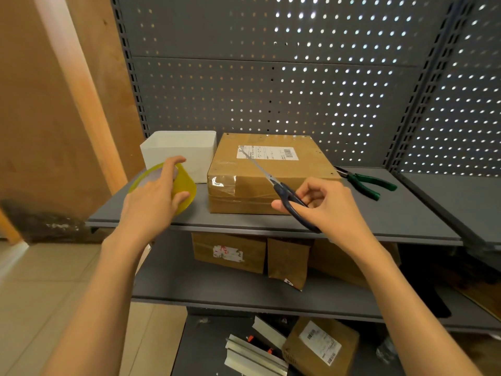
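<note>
Dim warm light, backlit pegboard (311,77) holes, wide-angle edge distortion, slight blur.

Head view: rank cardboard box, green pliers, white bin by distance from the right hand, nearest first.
1. Cardboard box: just left of the right hand, which holds the scissors.
2. Green pliers: on the shelf, right of the hand, farther back.
3. White bin: far left, at the back.

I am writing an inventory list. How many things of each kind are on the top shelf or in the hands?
Hand tools: 2 (scissors in the right hand, green-handled pliers)
Boxes: 2 (cardboard parcel, white box)
Tape rolls: 1 (yellow tape roll, held by the left hand)
Total: 5
</note>
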{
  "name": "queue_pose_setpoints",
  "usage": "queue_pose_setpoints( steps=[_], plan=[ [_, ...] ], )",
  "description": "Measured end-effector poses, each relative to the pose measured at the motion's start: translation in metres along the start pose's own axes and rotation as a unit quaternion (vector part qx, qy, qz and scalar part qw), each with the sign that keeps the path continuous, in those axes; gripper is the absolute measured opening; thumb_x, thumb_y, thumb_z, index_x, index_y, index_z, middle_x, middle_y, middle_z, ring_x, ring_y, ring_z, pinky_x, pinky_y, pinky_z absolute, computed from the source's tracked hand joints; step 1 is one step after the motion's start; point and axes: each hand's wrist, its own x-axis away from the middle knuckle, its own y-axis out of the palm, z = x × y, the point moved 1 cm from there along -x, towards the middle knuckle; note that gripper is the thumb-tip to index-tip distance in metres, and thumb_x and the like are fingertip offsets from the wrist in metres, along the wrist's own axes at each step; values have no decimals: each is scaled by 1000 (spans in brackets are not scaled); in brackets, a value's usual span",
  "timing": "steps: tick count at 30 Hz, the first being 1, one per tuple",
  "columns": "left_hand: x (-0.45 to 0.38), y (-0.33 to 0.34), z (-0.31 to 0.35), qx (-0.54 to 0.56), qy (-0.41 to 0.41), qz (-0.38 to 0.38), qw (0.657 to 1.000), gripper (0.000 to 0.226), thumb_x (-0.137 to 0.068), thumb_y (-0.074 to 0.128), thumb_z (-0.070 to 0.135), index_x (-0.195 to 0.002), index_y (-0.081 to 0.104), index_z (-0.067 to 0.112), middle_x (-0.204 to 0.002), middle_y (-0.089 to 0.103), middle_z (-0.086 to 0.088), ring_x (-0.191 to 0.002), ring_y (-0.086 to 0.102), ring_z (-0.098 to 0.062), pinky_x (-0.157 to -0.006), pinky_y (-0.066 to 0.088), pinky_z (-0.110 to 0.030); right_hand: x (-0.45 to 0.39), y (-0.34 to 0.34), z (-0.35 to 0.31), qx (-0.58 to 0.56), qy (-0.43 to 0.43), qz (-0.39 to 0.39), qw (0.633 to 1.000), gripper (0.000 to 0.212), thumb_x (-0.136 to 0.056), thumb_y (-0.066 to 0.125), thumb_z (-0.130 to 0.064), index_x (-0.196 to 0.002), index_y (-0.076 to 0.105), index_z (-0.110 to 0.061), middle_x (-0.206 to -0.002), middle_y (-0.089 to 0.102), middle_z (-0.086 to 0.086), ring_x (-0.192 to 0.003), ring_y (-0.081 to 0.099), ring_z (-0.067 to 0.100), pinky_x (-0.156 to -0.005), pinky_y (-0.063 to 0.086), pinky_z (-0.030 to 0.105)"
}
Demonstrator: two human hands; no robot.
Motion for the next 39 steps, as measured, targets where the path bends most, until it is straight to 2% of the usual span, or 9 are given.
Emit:
queue_pose_setpoints(
  steps=[3,7,9,15,21,27,30,34,39],
  plan=[
    [-8,5,-2,-8,-17,-21,1000,49,-92,53,29,-132,28,15,-101,60,-10,-92,59,-38,-62,34,-35,2,-2,4,1,5,1,1000,31,-68,80,-34,-67,57,-13,-56,56,-9,-49,53,-7,-45,37,6],
    [-16,11,-3,-20,-23,-35,999,38,-92,53,27,-121,41,4,-121,56,-17,-106,52,-39,-69,31,-37,2,-6,8,7,6,9,1000,31,-68,80,-34,-68,57,-13,-56,56,-9,-48,52,-7,-45,37,6],
    [-21,12,-4,-32,-23,-42,998,38,-92,54,25,-121,43,3,-123,54,-19,-109,50,-39,-70,29,-35,2,-7,10,5,8,12,1000,31,-69,80,-33,-69,58,-11,-56,55,-10,-48,52,-8,-45,37,6],
    [-30,23,-12,-43,-53,-93,993,40,-90,58,21,-124,45,4,-121,56,-22,-109,52,-40,-80,41,-43,0,-11,19,5,26,33,999,33,-67,80,-38,-72,61,-12,-56,56,-9,-49,52,-7,-47,39,7],
    [-34,37,-16,-5,-51,-98,994,28,-79,70,7,-102,56,-2,-107,60,-22,-99,54,-36,-79,41,-41,-8,-18,29,-7,41,138,989,30,-73,76,-38,-80,63,-12,-63,58,-8,-55,54,-4,-50,41,6],
    [-36,39,-18,20,-62,-90,994,27,-77,71,7,-99,57,-2,-101,61,-21,-90,54,-32,-71,36,-34,-17,-44,47,20,53,235,970,14,-87,63,-28,-98,58,-20,-76,56,-15,-70,54,-2,-60,41,9],
    [-36,39,-17,36,-74,-83,993,28,-75,73,6,-97,58,-3,-95,60,-19,-82,49,-26,-69,36,-35,-22,-58,74,89,97,283,950,19,-90,59,-24,-103,63,-10,-92,63,5,-85,59,17,-70,43,22],
    [-33,40,-11,47,-88,-63,993,24,-74,73,5,-91,58,-3,-88,59,-19,-78,49,-28,-66,36,-36,-20,-65,103,199,172,255,930,23,-90,60,-20,-104,64,-1,-99,65,19,-92,61,32,-80,49,41],
    [-33,43,-10,48,-91,-44,994,27,-74,73,3,-96,59,-3,-94,59,-20,-81,45,-24,-68,33,-34,-14,-56,113,260,207,187,924,32,-90,60,-15,-118,60,1,-110,64,21,-103,59,36,-84,48,40]
  ],
)
